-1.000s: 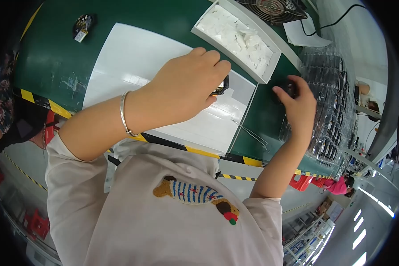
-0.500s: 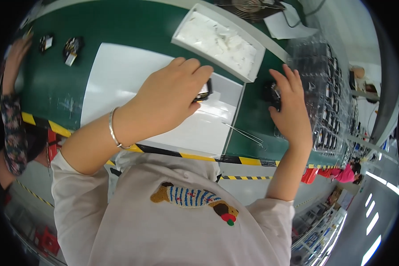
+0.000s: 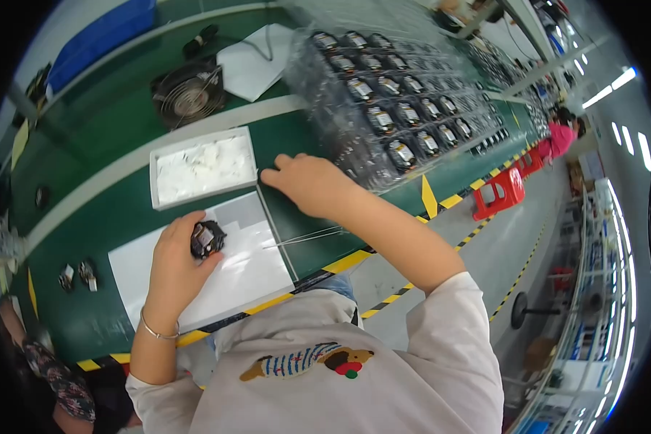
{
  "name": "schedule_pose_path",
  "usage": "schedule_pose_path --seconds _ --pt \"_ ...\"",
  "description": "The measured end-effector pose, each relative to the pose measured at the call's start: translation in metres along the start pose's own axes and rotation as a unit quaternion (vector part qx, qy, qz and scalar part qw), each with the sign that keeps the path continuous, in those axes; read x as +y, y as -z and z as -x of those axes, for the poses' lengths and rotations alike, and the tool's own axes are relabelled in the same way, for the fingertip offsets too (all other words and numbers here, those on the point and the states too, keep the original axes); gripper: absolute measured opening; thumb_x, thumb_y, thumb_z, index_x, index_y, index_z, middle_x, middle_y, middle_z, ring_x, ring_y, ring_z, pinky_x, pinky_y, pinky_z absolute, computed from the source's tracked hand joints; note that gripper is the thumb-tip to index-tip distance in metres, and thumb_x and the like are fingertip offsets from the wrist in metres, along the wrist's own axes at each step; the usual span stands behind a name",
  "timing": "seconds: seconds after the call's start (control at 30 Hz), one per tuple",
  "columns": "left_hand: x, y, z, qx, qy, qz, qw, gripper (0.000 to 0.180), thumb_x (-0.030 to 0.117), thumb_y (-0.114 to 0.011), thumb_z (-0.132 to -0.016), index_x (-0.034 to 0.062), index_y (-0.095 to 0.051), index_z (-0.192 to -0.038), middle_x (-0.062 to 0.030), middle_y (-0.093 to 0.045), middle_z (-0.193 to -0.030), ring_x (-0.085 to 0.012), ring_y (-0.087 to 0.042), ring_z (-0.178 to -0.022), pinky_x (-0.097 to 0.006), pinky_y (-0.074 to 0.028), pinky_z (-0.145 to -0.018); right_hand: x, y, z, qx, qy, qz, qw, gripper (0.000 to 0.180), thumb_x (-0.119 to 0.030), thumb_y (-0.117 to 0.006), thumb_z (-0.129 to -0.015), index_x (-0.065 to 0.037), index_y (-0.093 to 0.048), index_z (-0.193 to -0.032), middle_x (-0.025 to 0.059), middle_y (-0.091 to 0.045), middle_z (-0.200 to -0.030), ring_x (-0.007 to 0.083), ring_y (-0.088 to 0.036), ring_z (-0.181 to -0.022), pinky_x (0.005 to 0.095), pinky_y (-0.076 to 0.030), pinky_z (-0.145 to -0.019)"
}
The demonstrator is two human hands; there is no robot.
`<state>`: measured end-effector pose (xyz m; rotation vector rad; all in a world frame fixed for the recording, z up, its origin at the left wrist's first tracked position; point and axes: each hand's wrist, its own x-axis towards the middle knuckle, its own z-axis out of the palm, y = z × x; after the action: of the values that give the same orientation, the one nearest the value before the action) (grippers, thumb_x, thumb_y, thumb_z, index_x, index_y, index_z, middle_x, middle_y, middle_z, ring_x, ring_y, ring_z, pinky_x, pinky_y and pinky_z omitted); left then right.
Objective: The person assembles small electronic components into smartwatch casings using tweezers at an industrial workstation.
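Note:
My left hand (image 3: 175, 269) is closed around a small round black device (image 3: 207, 239) with a pale label, holding it over the white sheet (image 3: 141, 271). My right hand (image 3: 312, 186) is just right of a shallow white box (image 3: 204, 168) of white scraps. Its fingers curl downward by the box's corner, and whatever they may grip is hidden beneath them. Metal tweezers (image 3: 304, 237) lie across the sheet's right edge, below my right hand.
Clear plastic trays (image 3: 383, 101) full of round black devices stand at the right. A fan (image 3: 188, 94) and a white paper (image 3: 253, 64) lie farther back. Two small black parts (image 3: 87, 275) lie at left, near another person's sleeve (image 3: 58, 372). Striped tape (image 3: 347, 261) marks the table's front edge.
The view has swung to the right, bringing more trays into sight. My right hand's spread fingers have curled in. My left hand still has the round device, now more plainly visible.

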<state>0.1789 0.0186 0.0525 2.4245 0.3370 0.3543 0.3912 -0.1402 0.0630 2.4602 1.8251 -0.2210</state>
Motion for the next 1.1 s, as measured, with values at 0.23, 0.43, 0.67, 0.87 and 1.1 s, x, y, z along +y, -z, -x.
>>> schedule_pose_path --seconds 0.23,0.43,0.67,0.87,1.1 --pt "0.033 0.042 -0.02 -0.111 0.055 0.149 0.981 0.064 0.006 -0.082 -0.06 0.0044 -0.058 -0.119 -0.0077 -0.063 -0.109 -0.0178 -0.061 -0.096 -0.031 -0.052 -0.077 0.011 0.107 0.072 0.071 0.109 -0.111 0.985 0.034 -0.003 -0.064 -0.071 -0.007 -0.053 -0.103 0.0133 -0.055 -0.094 0.0336 -0.062 -0.085 0.0418 -0.052 -0.065" --pt "0.144 0.042 -0.143 -0.142 -0.141 0.126 0.972 0.064 0.013 -0.083 -0.064 0.0058 -0.057 -0.123 -0.0099 -0.062 -0.114 -0.0201 -0.06 -0.102 -0.033 -0.05 -0.083 0.184 0.176 0.137 0.218 -0.038 0.053 0.974 0.051 0.002 -0.067 -0.064 -0.006 -0.057 -0.113 0.0135 -0.062 -0.099 0.0293 -0.061 -0.088 0.0361 -0.052 -0.073" --pt "0.212 -0.106 -0.368 0.008 -0.268 0.053 0.962 0.056 0.033 -0.081 -0.061 0.0006 -0.066 -0.105 -0.0184 -0.067 -0.1 -0.0316 -0.065 -0.094 -0.037 -0.05 -0.083 0.337 0.131 0.118 0.16 -0.191 -0.084 0.965 0.055 -0.003 -0.073 -0.063 -0.008 -0.057 -0.116 0.0132 -0.064 -0.102 0.0275 -0.062 -0.093 0.0363 -0.05 -0.081" --pt "0.232 -0.163 -0.427 0.007 -0.263 -0.017 0.964 0.059 0.031 -0.082 -0.063 -0.0024 -0.064 -0.108 -0.0185 -0.067 -0.106 -0.0298 -0.065 -0.096 -0.036 -0.05 -0.086 0.362 0.115 0.106 0.099 -0.183 -0.003 0.978 0.054 0.001 -0.072 -0.061 -0.008 -0.058 -0.112 0.0133 -0.064 -0.1 0.0302 -0.061 -0.09 0.0386 -0.048 -0.079" --pt "0.234 -0.167 -0.452 -0.094 -0.228 -0.072 0.966 0.065 0.037 -0.085 -0.055 -0.0032 -0.067 -0.103 -0.0202 -0.068 -0.1 -0.0321 -0.066 -0.092 -0.037 -0.052 -0.082 0.375 0.119 0.123 0.161 -0.207 -0.073 0.962 0.054 0.004 -0.07 -0.065 -0.011 -0.058 -0.115 0.0115 -0.063 -0.096 0.0234 -0.059 -0.08 0.0341 -0.048 -0.071"
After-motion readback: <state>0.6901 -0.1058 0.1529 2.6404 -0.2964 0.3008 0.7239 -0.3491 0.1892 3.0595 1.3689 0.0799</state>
